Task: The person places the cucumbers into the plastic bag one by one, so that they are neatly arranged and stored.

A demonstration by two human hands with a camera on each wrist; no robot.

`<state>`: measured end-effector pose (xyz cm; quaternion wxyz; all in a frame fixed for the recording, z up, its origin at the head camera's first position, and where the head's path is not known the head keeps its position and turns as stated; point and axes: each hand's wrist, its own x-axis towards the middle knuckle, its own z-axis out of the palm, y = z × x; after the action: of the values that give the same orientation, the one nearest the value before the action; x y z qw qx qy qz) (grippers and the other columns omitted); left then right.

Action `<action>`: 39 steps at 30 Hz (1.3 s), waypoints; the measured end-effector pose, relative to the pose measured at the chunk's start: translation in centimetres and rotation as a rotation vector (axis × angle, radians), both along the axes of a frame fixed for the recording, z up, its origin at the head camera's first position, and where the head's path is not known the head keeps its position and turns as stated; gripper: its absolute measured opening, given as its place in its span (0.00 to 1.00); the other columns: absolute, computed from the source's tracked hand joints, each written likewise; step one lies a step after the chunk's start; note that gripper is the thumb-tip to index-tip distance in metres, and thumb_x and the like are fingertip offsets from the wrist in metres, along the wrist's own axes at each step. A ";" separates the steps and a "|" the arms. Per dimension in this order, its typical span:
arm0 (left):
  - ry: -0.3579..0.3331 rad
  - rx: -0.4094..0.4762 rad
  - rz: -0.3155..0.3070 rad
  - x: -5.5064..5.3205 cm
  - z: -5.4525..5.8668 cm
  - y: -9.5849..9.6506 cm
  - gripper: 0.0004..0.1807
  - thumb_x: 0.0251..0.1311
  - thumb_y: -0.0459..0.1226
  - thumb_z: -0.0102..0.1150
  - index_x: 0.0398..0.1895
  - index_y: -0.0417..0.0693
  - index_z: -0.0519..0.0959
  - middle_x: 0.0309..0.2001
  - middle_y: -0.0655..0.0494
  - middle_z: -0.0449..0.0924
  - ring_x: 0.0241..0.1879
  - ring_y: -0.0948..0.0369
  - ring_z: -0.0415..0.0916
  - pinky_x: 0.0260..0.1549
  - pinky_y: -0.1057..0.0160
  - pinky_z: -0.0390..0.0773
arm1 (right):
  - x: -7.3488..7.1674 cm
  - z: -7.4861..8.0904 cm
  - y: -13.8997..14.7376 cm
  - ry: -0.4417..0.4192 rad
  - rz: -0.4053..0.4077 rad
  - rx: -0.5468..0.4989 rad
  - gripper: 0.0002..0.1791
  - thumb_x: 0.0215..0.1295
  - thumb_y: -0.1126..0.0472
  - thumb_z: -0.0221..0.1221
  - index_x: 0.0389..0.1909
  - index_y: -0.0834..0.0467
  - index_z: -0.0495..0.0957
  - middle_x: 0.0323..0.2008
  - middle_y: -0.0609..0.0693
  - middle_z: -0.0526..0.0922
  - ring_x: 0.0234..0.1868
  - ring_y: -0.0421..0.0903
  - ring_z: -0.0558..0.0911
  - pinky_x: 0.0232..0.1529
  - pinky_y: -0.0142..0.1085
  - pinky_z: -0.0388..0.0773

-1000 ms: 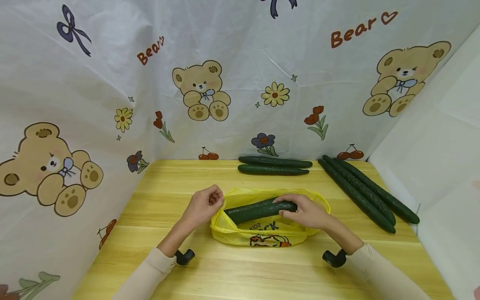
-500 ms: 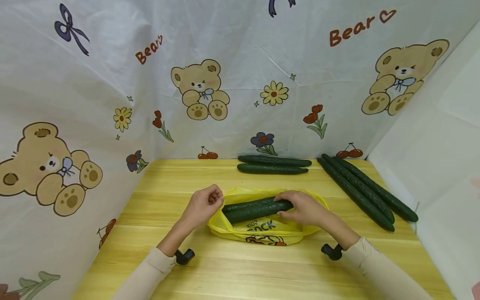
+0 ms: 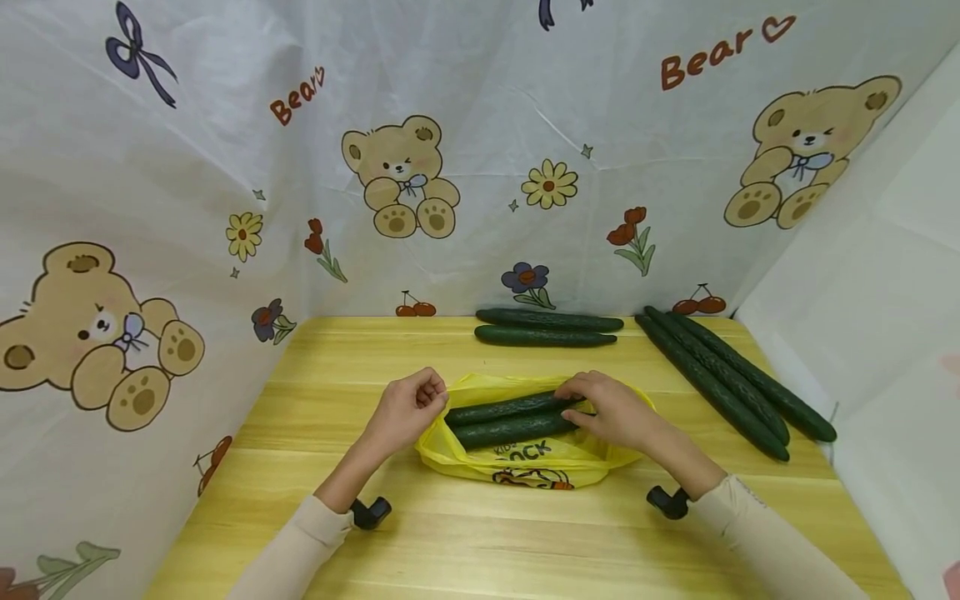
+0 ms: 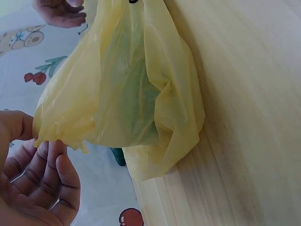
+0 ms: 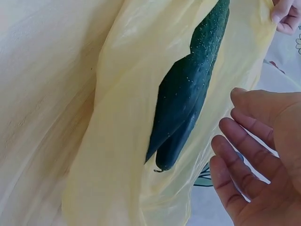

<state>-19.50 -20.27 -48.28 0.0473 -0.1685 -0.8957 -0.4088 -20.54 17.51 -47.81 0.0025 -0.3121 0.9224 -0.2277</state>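
Observation:
A yellow plastic bag (image 3: 592,473) lies on the table with its mouth held wide. Inside are two dark green cucumbers side by side, the rear cucumber (image 3: 502,408) and the front cucumber (image 3: 506,431). My left hand (image 3: 400,418) pinches the bag's left rim between thumb and fingers; the left wrist view shows the gathered yellow film (image 4: 70,125) at the fingertips. Over the bag's right end is my right hand (image 3: 621,419), fingers spread and nothing gripped. In the right wrist view its fingers (image 5: 244,136) are apart from the cucumbers, whose ends lie in the bag.
Two cucumbers (image 3: 547,336) lie at the table's back edge. Three more cucumbers (image 3: 712,383) lie slanted at the right. A white sheet (image 3: 480,192) printed with bears hangs behind and at the left of the wooden table (image 3: 480,550). A white wall stands at the right.
My right hand has lowered a cucumber into the bag beside the other, let go of it and spread its fingers. The left hand has kept its pinch on the rim.

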 end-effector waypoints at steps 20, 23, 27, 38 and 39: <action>0.047 -0.113 0.051 1.3 0.0 0.1 0.08 0.72 0.41 0.70 0.45 0.55 0.79 0.34 0.63 0.78 0.31 0.65 0.75 0.35 0.65 0.78 | 0.3 -0.4 3.3 0.010 -0.098 -0.071 0.15 0.74 0.59 0.69 0.58 0.56 0.85 0.54 0.54 0.90 0.50 0.53 0.87 0.50 0.50 0.86; 0.060 -0.138 0.104 1.9 0.1 0.3 0.10 0.71 0.44 0.71 0.44 0.56 0.78 0.34 0.61 0.77 0.31 0.65 0.73 0.34 0.65 0.75 | 0.9 -0.6 4.8 0.032 -0.141 -0.103 0.15 0.73 0.60 0.69 0.58 0.57 0.85 0.54 0.54 0.89 0.49 0.53 0.87 0.45 0.48 0.85; 0.062 -0.181 0.142 2.7 0.2 0.6 0.13 0.72 0.50 0.70 0.43 0.56 0.77 0.35 0.60 0.75 0.31 0.65 0.71 0.32 0.66 0.74 | 1.6 -0.8 7.7 0.070 -0.209 -0.136 0.16 0.73 0.61 0.69 0.58 0.59 0.85 0.54 0.56 0.90 0.48 0.55 0.88 0.41 0.44 0.84; 0.138 -0.191 0.126 3.0 -0.5 0.6 0.08 0.74 0.42 0.68 0.35 0.59 0.79 0.31 0.66 0.77 0.29 0.70 0.72 0.31 0.68 0.76 | 3.2 -1.0 18.5 -0.012 -0.449 -0.047 0.22 0.78 0.52 0.65 0.64 0.61 0.81 0.51 0.65 0.88 0.45 0.60 0.88 0.39 0.48 0.85; 0.134 -0.186 0.124 3.0 -0.6 0.5 0.08 0.74 0.41 0.68 0.35 0.59 0.79 0.31 0.67 0.78 0.29 0.71 0.73 0.32 0.68 0.77 | 3.4 -1.1 19.2 -0.022 -0.470 -0.030 0.23 0.79 0.51 0.64 0.64 0.62 0.80 0.52 0.68 0.87 0.46 0.63 0.88 0.40 0.53 0.84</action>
<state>-16.51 -19.78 -48.88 0.1166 -0.1435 -0.9332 -0.3082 -17.11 36.69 -48.94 -0.0451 -0.0863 0.9661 -0.2391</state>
